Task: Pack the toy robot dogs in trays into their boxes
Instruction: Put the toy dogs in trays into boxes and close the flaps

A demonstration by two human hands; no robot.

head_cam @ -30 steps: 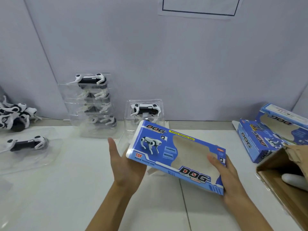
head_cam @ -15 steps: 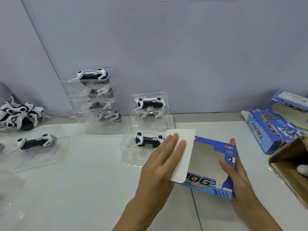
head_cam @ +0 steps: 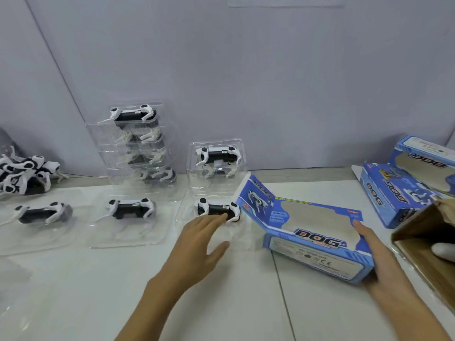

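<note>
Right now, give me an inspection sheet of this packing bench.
Surface: white table, a seam running front to back.
Job's things: open blue box, flap raised at its left end; trayed dog just left of it; two more trayed dogs further left; tray stacks by the wall.
Clutter: loose dogs heaped far left; more blue boxes and a brown carton on the right.
Grippers: left hand open, fingertips on the trayed dog; right hand holds the open blue box's right end.
Cables: nothing seen.
Surroundings: grey wall; a white-gloved hand at the carton.
</note>
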